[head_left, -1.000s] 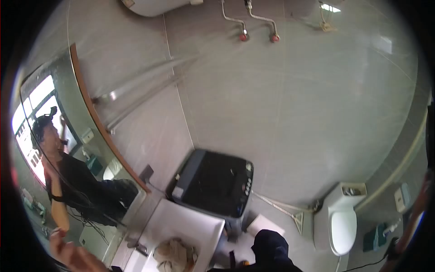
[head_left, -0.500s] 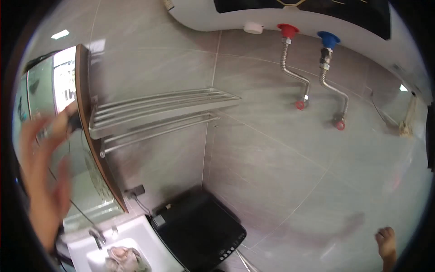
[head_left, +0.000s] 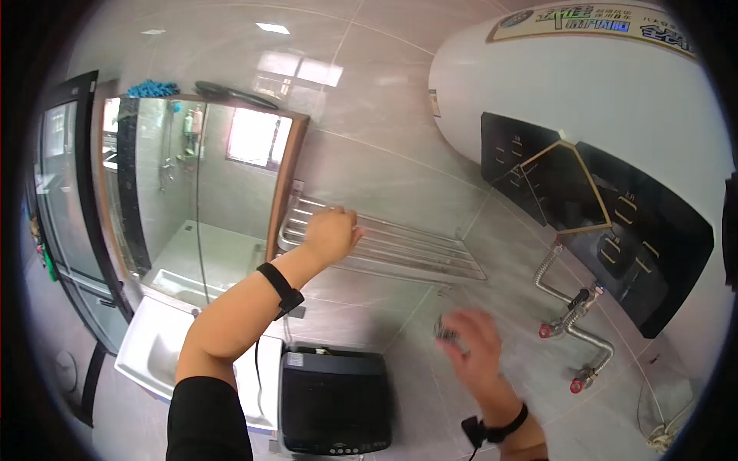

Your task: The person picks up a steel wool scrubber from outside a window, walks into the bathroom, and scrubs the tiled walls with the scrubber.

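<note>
My left hand [head_left: 332,234] is raised in front of the metal wall rack [head_left: 419,250], its fingers curled closed. Whether it grips a bar or something else is hidden. Lower and to the right, my right hand [head_left: 478,349] is blurred, with thumb and fingers closed around a small dark, shiny object [head_left: 443,330] whose kind is unclear. Black bands circle both wrists. Behind the right hand is the tiled wall.
A white water heater [head_left: 576,65] with a black panel fills the upper right, above flexible metal pipes [head_left: 588,338]. Below are a black-topped washing machine [head_left: 334,403] and a white sink [head_left: 137,367]. A mirror cabinet [head_left: 234,184] and a dark-framed door [head_left: 73,200] stand left.
The view has swung up and left, showing more heater and mirror. My left hand has moved from beside the mirror to the rack; my right hand has come inward from the lower right edge.
</note>
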The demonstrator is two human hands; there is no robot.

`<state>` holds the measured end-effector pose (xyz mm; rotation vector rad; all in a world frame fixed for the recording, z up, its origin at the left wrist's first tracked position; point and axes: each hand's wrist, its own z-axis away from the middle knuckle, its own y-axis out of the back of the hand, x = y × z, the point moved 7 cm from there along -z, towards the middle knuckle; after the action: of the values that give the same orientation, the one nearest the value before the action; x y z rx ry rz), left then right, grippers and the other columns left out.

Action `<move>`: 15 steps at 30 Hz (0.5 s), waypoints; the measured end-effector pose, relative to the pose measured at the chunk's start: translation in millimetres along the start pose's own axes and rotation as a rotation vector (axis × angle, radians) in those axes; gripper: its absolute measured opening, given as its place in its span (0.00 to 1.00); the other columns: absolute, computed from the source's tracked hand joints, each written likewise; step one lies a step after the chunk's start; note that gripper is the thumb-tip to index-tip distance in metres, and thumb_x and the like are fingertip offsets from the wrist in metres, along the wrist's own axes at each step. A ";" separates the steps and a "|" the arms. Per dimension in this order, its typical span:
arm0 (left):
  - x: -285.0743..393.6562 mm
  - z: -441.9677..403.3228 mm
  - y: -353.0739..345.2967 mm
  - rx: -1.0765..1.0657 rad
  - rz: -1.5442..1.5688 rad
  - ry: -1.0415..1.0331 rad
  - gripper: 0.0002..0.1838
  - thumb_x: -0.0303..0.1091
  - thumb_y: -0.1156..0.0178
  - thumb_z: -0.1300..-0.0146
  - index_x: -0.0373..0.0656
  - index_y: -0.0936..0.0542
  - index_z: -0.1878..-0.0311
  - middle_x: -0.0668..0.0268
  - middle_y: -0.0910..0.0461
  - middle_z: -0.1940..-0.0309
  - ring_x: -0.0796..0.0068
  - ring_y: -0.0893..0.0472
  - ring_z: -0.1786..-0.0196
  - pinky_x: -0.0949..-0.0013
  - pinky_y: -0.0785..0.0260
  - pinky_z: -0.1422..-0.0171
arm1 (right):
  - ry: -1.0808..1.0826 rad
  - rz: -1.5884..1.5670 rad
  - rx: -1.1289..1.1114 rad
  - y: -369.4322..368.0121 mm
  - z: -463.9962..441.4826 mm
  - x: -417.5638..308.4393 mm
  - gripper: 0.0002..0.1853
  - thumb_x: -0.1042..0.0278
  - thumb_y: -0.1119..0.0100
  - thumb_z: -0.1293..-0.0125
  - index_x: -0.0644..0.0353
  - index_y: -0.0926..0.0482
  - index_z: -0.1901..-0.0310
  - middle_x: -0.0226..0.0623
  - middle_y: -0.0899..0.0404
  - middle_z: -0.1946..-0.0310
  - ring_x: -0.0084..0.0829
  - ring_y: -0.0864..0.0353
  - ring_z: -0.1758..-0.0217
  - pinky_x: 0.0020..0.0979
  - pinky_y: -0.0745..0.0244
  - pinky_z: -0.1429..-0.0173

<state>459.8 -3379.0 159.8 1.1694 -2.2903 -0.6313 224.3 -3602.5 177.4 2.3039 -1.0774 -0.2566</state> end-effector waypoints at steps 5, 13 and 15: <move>-51.0 15.3 -26.5 -0.264 -0.121 0.122 0.20 0.51 0.42 0.34 0.43 0.17 0.53 0.55 0.18 0.57 0.51 0.20 0.48 0.53 0.27 0.44 | 0.028 0.009 0.053 -2.9 -82.2 20.3 0.21 0.72 0.29 0.47 0.54 0.18 0.49 0.38 0.20 0.53 0.43 0.21 0.51 0.38 0.25 0.47; -37.0 28.9 -26.3 -0.350 -0.219 0.291 0.25 0.56 0.54 0.28 0.47 0.20 0.43 0.55 0.22 0.44 0.54 0.25 0.38 0.52 0.34 0.35 | 0.065 0.039 0.014 -46.8 -148.0 32.5 0.24 0.82 0.35 0.47 0.51 0.18 0.47 0.39 0.24 0.49 0.42 0.23 0.46 0.38 0.25 0.44; -34.2 28.4 -29.8 -0.341 -0.233 0.272 0.25 0.55 0.55 0.28 0.48 0.21 0.42 0.55 0.22 0.44 0.54 0.25 0.38 0.52 0.34 0.35 | 0.129 0.104 -0.006 -47.3 -167.7 34.8 0.24 0.82 0.35 0.47 0.52 0.19 0.47 0.38 0.24 0.49 0.42 0.24 0.45 0.39 0.25 0.43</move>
<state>478.1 -3361.2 112.7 1.2726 -1.7544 -0.8524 344.3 -3534.2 289.3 2.2178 -1.1244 -0.0692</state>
